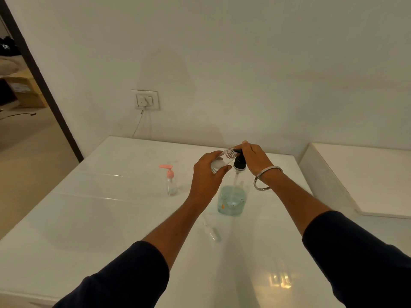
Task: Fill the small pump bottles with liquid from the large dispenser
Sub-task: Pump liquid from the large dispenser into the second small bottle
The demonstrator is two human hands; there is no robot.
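A large clear dispenser (pixel 232 197) with bluish liquid in its lower part stands on the white table (pixel 89 218). My right hand (pixel 254 160) rests on its black pump head (pixel 239 162), fingers curved over the top. My left hand (pixel 206 174) grips a small clear bottle (pixel 222 160), tilted with its open threaded neck against the pump's nozzle. A second small bottle (pixel 170 182) with a pink pump stands upright to the left. A small clear pump part (pixel 211 230) lies on the table in front of the dispenser.
A wall socket (pixel 145 100) with a plug and a hanging cable is on the wall behind the table. A second white surface (pixel 367 174) lies to the right. A doorway with a dark frame (pixel 42 85) opens at the left.
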